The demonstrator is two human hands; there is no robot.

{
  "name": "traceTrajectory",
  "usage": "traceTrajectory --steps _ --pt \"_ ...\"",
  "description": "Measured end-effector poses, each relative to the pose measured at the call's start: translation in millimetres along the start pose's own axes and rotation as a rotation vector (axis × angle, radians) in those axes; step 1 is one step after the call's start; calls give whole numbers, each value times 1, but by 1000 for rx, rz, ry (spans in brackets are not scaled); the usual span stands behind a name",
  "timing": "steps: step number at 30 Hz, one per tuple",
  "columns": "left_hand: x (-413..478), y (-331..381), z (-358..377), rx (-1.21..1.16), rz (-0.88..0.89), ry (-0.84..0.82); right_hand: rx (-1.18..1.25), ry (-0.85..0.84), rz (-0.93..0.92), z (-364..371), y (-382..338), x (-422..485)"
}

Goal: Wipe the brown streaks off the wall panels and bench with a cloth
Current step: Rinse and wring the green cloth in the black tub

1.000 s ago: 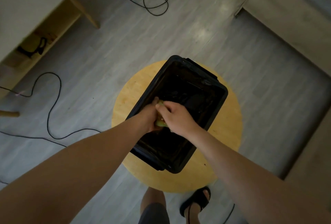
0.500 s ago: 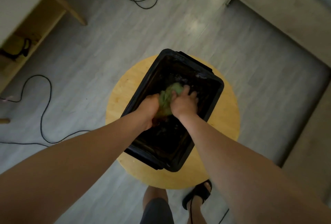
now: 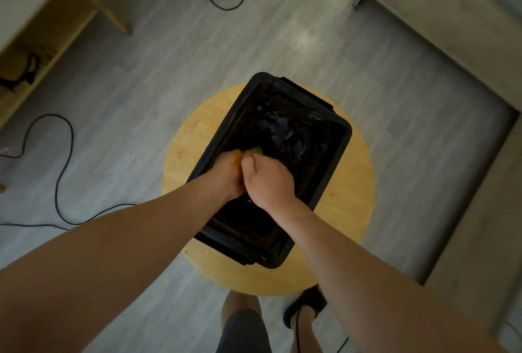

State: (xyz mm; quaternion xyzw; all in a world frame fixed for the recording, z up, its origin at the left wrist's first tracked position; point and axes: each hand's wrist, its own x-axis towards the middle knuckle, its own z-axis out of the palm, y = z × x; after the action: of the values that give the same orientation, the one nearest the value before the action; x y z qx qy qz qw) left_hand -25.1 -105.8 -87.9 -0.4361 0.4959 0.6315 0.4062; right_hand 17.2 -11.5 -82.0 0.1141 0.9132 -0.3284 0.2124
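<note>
The black tub (image 3: 248,254) sits slantwise on the round wooden tabletop (image 3: 353,225), its long sides running from lower left to upper right of the frame. You have a crescent of bare wood on either long side, wider on the right. The tub's near corner stops short of the tabletop's lower edge, and its far end covers the upper edge from this view. Grey floor (image 3: 141,84) lies open all round, with a black cable (image 3: 57,186) snaking across it at the left and your sandalled foot (image 3: 305,307) just below the tabletop.

Your forearms come in from the lower corners and meet over the tub's left-hand half. Your left hand (image 3: 226,174) and right hand (image 3: 268,180) are pressed against each other, knuckles up, inside the rim. Your fingers (image 3: 248,162) are curled tight round the cloth (image 3: 254,151); only a small yellow-green bit of it shows between the hands at their upper side
</note>
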Motion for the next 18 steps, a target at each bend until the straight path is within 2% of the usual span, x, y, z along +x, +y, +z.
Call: traceTrajectory --steps 4,6,10,12,14,15,18 --pt "-5 -5 -1 144 116 -21 -180 18 58 4 13 26" --pt "-5 -9 -4 213 157 -66 -192 42 166 5 23 40" --pt "-1 -18 -8 263 87 -38 5 26 481 15 35 49" --pt "6 -19 -7 216 20 -32 89 -112 572 23 37 50" --pt "10 -18 -4 181 -38 -68 101 -302 541 19 30 46" --pt "11 -16 -2 153 -60 -82 125 -325 490 13 26 40" --pt "13 -10 2 103 -72 -126 242 -203 304 -7 11 13"
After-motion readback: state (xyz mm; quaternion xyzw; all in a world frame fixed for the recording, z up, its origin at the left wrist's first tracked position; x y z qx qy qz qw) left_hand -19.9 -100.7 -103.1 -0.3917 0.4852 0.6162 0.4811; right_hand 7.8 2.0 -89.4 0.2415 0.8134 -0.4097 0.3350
